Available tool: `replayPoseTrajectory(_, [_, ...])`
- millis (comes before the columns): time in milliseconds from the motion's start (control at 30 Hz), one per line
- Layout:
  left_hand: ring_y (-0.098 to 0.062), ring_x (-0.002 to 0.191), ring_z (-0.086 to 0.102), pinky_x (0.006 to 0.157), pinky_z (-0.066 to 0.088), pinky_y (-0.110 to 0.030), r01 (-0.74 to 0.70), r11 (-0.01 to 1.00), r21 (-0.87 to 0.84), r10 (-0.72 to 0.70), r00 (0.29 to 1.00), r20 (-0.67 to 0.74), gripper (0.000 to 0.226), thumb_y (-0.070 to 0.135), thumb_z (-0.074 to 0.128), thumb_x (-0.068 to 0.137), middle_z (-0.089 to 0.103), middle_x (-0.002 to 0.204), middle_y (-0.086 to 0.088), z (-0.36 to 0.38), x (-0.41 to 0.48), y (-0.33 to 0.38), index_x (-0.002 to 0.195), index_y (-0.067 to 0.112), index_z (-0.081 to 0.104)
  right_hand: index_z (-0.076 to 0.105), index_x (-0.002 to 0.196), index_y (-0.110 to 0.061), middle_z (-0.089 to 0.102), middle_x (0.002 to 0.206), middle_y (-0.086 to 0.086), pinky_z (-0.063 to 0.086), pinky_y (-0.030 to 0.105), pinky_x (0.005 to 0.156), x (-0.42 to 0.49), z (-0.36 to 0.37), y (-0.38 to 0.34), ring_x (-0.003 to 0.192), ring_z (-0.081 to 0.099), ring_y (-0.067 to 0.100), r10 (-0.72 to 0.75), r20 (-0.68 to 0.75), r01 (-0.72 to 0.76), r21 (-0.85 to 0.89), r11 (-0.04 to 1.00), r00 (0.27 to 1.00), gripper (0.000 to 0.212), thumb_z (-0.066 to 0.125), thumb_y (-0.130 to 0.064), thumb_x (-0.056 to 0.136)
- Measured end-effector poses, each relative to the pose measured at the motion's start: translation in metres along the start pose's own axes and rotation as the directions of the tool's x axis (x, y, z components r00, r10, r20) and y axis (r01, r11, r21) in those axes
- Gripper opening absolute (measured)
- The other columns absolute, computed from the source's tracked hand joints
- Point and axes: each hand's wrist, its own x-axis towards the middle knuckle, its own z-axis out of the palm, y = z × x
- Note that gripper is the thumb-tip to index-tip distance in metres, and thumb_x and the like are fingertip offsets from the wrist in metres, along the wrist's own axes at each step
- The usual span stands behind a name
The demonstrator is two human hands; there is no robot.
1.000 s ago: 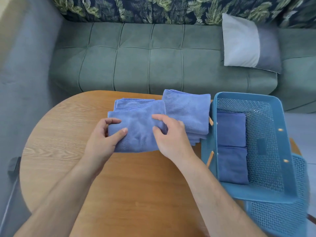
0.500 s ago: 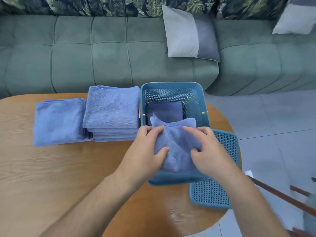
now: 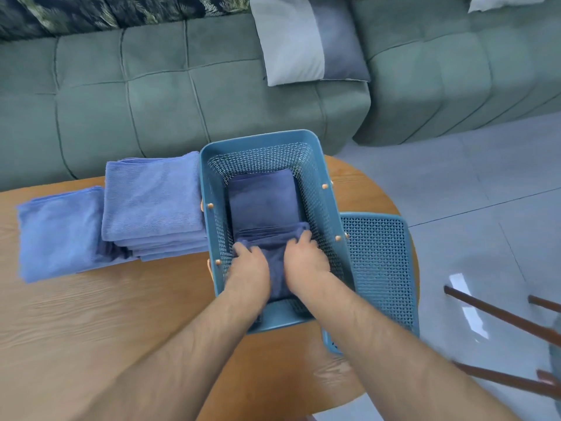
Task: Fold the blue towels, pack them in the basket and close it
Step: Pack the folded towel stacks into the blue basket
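A blue mesh basket stands open on the wooden table. Both my hands are inside its near half. My left hand grips the left side of a folded blue towel, and my right hand grips its right side, fingers curled over the far edge. The towel lies low in the basket on other folded ones. A darker folded towel fills the far half. A stack of folded blue towels sits just left of the basket, with a single folded towel further left.
The basket's mesh lid lies flat on the table, right of the basket and partly under it. A green sofa with a grey and white pillow runs behind the table. Dark chair legs stand on the tiled floor at the right.
I lifted a folded towel off the table, carried it right over the basket and lowered it into the near half. The view swung right along with it.
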Motion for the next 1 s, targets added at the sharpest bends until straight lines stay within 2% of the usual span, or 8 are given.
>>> replayPoseTrajectory(67, [-0.036, 0.13, 0.04, 0.104, 0.04, -0.041, 0.043, 0.999, -0.01, -0.044, 0.995, -0.085, 0.039, 0.012, 0.048, 0.095, 0.017, 0.152, -0.022, 0.0, 0.005, 0.003, 0.134, 0.009, 0.045, 0.07, 0.119, -0.007, 0.048, 0.148, 0.018, 0.055, 0.037, 0.075, 0.002, -0.002, -0.001, 0.115, 0.059, 0.033, -0.045, -0.065, 0.044, -0.014, 0.999, 0.997, 0.035, 0.061, -0.017, 0.087])
replayPoseTrajectory(200, [-0.036, 0.14, 0.025, 0.119, 0.019, -0.049, -0.043, 0.989, 0.142, 0.074, 0.973, -0.218, 0.048, 0.019, 0.046, 0.097, 0.02, 0.154, -0.016, 0.006, 0.023, -0.002, 0.143, 0.011, 0.035, 0.04, 0.146, -0.009, 0.027, 0.158, 0.017, 0.045, 0.042, 0.099, 0.004, 0.012, -0.001, 0.141, 0.035, 0.036, -0.179, -0.076, 0.161, -0.197, 0.967, 0.981, 0.044, 0.038, -0.018, 0.103])
replayPoseTrajectory(367, [-0.026, 0.13, 0.043, 0.106, 0.036, -0.039, -0.067, 0.996, 0.053, 0.071, 0.994, -0.086, 0.047, 0.022, 0.051, 0.097, 0.035, 0.146, -0.008, 0.006, 0.033, 0.0, 0.141, 0.014, 0.035, 0.075, 0.103, -0.014, 0.067, 0.109, 0.01, 0.057, 0.037, 0.062, 0.009, 0.015, -0.005, 0.095, 0.069, 0.032, -0.119, 0.05, 0.123, -0.088, 0.988, 0.992, 0.034, 0.079, -0.024, 0.071])
replayPoseTrajectory(533, [-0.033, 0.144, 0.027, 0.121, 0.016, -0.048, -0.086, 0.99, 0.115, 0.1, 0.987, -0.123, 0.057, 0.027, 0.05, 0.094, 0.031, 0.15, -0.013, -0.013, 0.016, -0.003, 0.145, 0.01, 0.032, 0.049, 0.141, -0.01, 0.042, 0.148, 0.016, 0.05, 0.042, 0.094, -0.003, -0.013, 0.007, 0.136, 0.046, 0.036, -0.16, -0.109, 0.16, -0.004, 0.987, 0.981, 0.063, 0.073, -0.022, 0.084])
replayPoseTrajectory(633, [-0.034, 0.149, 0.024, 0.123, 0.016, -0.047, -0.129, 0.992, 0.001, 0.119, 0.915, -0.387, 0.052, 0.024, 0.04, 0.093, 0.038, 0.151, -0.013, -0.029, -0.006, -0.017, 0.144, 0.012, 0.043, 0.018, 0.159, -0.018, 0.014, 0.165, 0.008, 0.036, 0.038, 0.112, -0.015, -0.044, 0.012, 0.151, 0.022, 0.027, -0.227, -0.171, 0.239, 0.051, 0.97, 0.959, 0.076, 0.059, -0.015, 0.095])
replayPoseTrajectory(733, [-0.035, 0.138, 0.047, 0.115, 0.029, -0.046, -0.226, 0.971, -0.083, 0.109, 0.72, -0.685, 0.05, 0.024, 0.054, 0.082, 0.058, 0.137, -0.014, -0.041, -0.018, -0.043, 0.129, 0.009, 0.062, 0.041, 0.152, -0.019, 0.04, 0.157, 0.01, 0.051, 0.038, 0.098, -0.026, -0.073, 0.0, 0.14, 0.047, 0.026, -0.232, -0.395, 0.294, 0.104, 0.95, 0.889, 0.082, 0.08, -0.018, 0.08])
replayPoseTrajectory(800, [-0.035, 0.138, 0.046, 0.115, 0.026, -0.047, -0.221, 0.968, -0.116, 0.065, 0.671, -0.739, 0.053, 0.028, 0.055, 0.082, 0.057, 0.139, -0.016, -0.053, -0.02, -0.065, 0.129, 0.007, 0.061, 0.054, 0.143, -0.015, 0.054, 0.146, 0.012, 0.058, 0.04, 0.087, -0.029, -0.081, -0.012, 0.128, 0.059, 0.029, -0.212, -0.468, 0.325, 0.175, 0.929, 0.858, 0.085, 0.089, -0.015, 0.066])
replayPoseTrajectory(1000, [-0.039, 0.133, 0.051, 0.108, 0.04, -0.053, -0.086, 0.949, -0.304, -0.152, 0.718, -0.679, 0.044, 0.027, 0.053, 0.082, 0.059, 0.135, -0.019, -0.059, -0.008, -0.144, 0.12, 0.006, 0.064, 0.06, 0.131, -0.011, 0.058, 0.137, 0.015, 0.055, 0.042, 0.092, -0.022, -0.116, -0.087, 0.125, 0.057, 0.031, -0.366, -0.647, 0.608, 0.195, 0.769, 0.669, 0.053, 0.073, -0.013, 0.079])
